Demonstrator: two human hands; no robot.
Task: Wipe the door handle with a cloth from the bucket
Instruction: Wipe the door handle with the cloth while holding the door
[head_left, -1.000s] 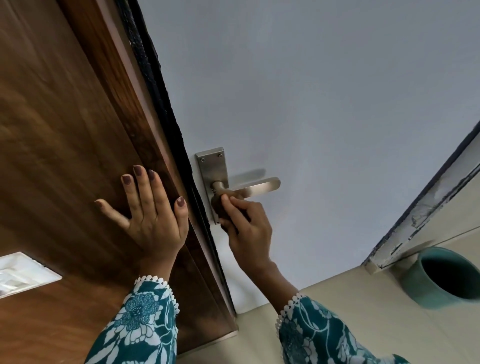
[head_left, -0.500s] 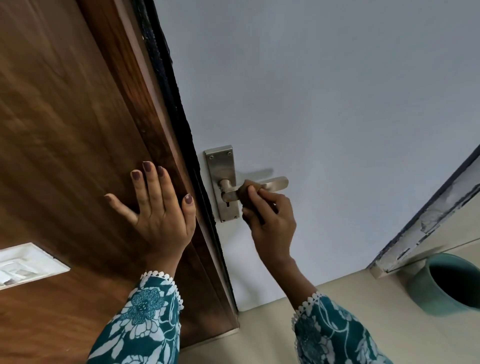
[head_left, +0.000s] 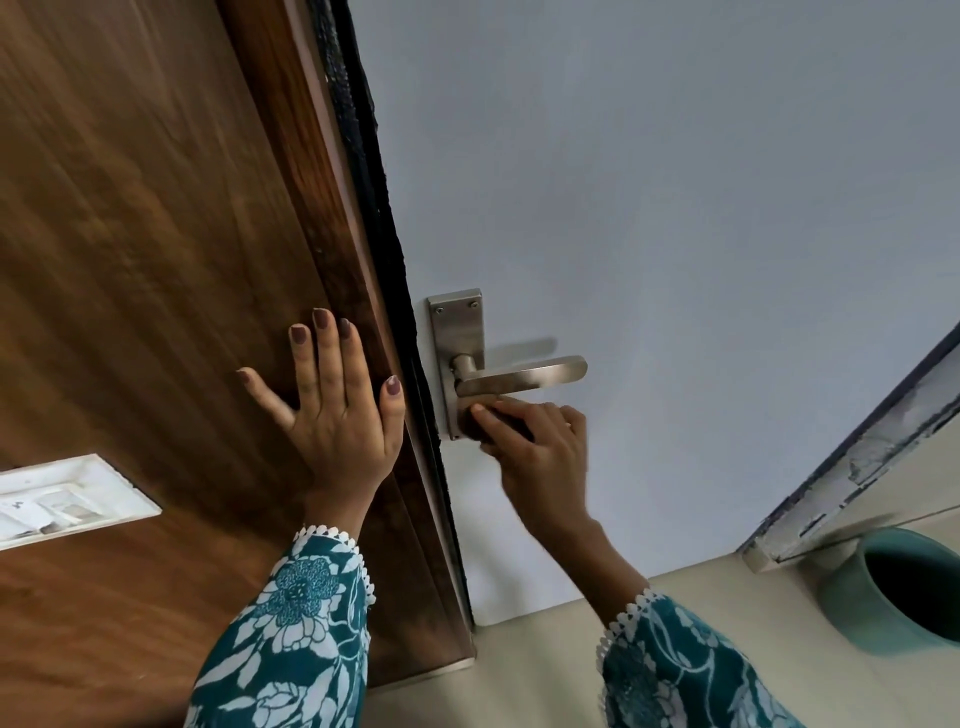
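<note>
While your left hand (head_left: 337, 415) is lying open and flat on the wooden door frame (head_left: 156, 234), your right hand (head_left: 535, 441) is gripping the dark cloth (head_left: 470, 418). You are pressing it against the backplate (head_left: 457, 332), just below the door handle (head_left: 519, 375).

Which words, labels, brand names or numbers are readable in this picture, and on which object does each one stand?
None can be read.
White switch plate: small dark marks, too blurred to read.
Metal handle plate: only screws, no brand visible.
Teal bucket: no label on the side shown.
</note>
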